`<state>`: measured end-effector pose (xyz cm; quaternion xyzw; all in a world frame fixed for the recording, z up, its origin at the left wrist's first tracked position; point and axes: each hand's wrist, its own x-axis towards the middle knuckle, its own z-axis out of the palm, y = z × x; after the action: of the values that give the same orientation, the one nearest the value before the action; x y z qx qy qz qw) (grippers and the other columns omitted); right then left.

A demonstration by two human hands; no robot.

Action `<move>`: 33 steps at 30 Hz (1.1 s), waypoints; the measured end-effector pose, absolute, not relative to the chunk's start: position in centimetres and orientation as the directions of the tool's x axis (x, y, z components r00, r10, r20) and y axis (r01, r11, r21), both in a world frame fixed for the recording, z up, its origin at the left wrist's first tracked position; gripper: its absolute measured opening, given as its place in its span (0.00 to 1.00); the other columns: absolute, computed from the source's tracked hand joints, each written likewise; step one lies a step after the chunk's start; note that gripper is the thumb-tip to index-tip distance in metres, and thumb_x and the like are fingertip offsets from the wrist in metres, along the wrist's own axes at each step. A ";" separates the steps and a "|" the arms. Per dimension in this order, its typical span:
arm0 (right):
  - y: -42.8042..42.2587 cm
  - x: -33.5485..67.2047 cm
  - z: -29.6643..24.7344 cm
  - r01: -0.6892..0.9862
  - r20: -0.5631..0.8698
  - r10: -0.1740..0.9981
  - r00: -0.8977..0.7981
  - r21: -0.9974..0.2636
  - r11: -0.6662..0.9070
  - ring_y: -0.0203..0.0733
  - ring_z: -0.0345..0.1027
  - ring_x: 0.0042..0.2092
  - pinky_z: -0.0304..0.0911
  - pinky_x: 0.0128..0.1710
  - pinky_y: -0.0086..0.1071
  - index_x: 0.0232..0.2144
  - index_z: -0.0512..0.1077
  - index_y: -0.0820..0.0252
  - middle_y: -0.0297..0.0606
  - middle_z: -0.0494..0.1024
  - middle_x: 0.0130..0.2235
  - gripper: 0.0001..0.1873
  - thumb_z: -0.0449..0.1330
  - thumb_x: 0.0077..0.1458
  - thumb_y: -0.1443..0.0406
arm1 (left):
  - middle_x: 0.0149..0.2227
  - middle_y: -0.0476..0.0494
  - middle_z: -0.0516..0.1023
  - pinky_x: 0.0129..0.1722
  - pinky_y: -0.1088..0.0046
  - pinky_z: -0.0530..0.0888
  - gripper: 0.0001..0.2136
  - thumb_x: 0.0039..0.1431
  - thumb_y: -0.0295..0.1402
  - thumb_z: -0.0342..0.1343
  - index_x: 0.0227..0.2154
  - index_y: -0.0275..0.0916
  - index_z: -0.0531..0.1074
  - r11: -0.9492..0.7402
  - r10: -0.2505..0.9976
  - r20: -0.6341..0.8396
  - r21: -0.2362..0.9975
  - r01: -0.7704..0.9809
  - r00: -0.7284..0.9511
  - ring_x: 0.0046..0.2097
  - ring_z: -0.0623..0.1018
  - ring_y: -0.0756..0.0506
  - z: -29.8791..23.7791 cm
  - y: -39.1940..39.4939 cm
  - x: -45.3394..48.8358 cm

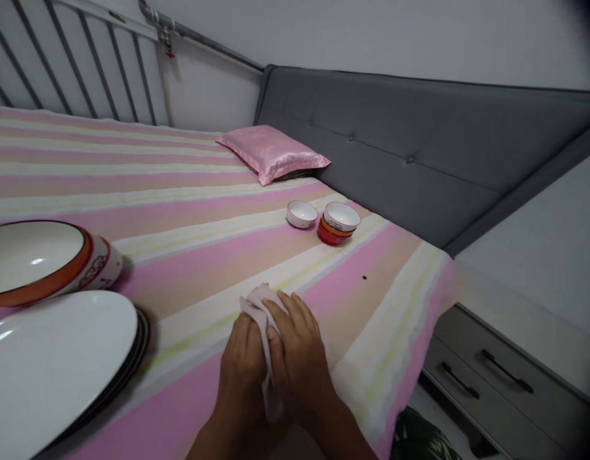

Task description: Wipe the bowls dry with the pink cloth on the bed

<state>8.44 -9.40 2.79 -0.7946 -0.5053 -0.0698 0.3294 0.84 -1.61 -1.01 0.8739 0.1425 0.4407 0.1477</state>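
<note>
A pale pinkish-white cloth is bunched between my two hands, above the striped bedspread. My left hand wraps round its left side with curled fingers. On the other side my right hand presses and grips the cloth, fingers bent over it. Whether anything lies inside the folds is hidden. Beyond my hands stand a single small white bowl and, close to its right, a stack of small bowls with white, orange and red showing.
At the left lie stacked oval plates, white on top with dark rims below, beside stacked large bowls. A pink pillow rests near the grey headboard. A drawer cabinet stands right of the bed's edge.
</note>
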 end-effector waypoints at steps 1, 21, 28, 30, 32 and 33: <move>-9.5 8.8 2.5 0.837 0.420 0.762 0.493 -0.469 -0.283 0.52 0.56 0.63 0.53 0.61 0.55 0.57 0.66 0.59 0.44 0.66 0.61 0.23 0.44 0.63 0.66 | 0.45 0.30 0.69 0.43 0.56 0.73 0.22 0.57 0.27 0.48 0.55 0.32 0.59 -0.919 0.352 0.713 0.387 0.078 0.606 0.48 0.70 0.36 -1.1 -1.7 0.9; -12.7 9.4 1.0 0.716 0.475 0.606 0.638 -0.654 -0.242 0.45 0.68 0.54 0.65 0.54 0.42 0.52 0.69 0.62 0.46 0.75 0.51 0.18 0.50 0.62 0.64 | 0.56 0.37 0.68 0.56 0.57 0.66 0.27 0.44 0.27 0.56 0.52 0.42 0.65 0.059 0.787 0.083 0.976 -0.209 0.611 0.57 0.69 0.38 -0.3 -1.0 0.7; -13.1 9.9 1.6 0.640 0.472 0.492 0.732 -0.724 -0.258 0.40 0.75 0.42 0.69 0.43 0.32 0.40 0.76 0.58 0.38 0.81 0.39 0.13 0.52 0.59 0.66 | 0.39 0.43 0.76 0.38 0.72 0.70 0.18 0.40 0.35 0.65 0.36 0.37 0.73 0.398 0.875 -0.283 0.882 -0.250 0.393 0.40 0.75 0.45 -0.5 -0.3 1.1; -13.7 10.3 1.7 0.590 0.438 0.453 0.776 -0.757 -0.280 0.41 0.75 0.42 0.68 0.44 0.33 0.39 0.77 0.57 0.39 0.81 0.39 0.12 0.53 0.58 0.65 | 0.35 0.45 0.76 0.33 0.75 0.68 0.18 0.38 0.37 0.66 0.35 0.36 0.73 0.437 0.865 -0.326 0.863 -0.253 0.381 0.36 0.74 0.48 -0.4 -0.4 1.2; -14.3 10.9 1.9 0.500 0.375 0.384 0.843 -0.810 -0.307 0.43 0.75 0.42 0.68 0.43 0.35 0.39 0.77 0.58 0.40 0.81 0.40 0.13 0.55 0.57 0.63 | 0.33 0.47 0.75 0.31 0.76 0.67 0.19 0.37 0.37 0.67 0.34 0.36 0.72 0.456 0.858 -0.347 0.854 -0.250 0.380 0.33 0.73 0.50 -0.2 -0.5 1.2; -14.7 11.2 1.9 0.443 0.335 0.342 0.878 -0.840 -0.313 0.44 0.75 0.41 0.69 0.42 0.35 0.39 0.78 0.59 0.41 0.81 0.41 0.13 0.55 0.57 0.62 | 0.32 0.47 0.75 0.30 0.77 0.66 0.19 0.37 0.37 0.67 0.34 0.36 0.72 0.464 0.853 -0.354 0.850 -0.249 0.384 0.32 0.72 0.50 -0.1 -0.6 1.2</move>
<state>11.24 -14.69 1.94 -0.8089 -0.2428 -0.0471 0.5335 1.23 -0.56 -0.12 0.3636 0.4154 0.3683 0.7480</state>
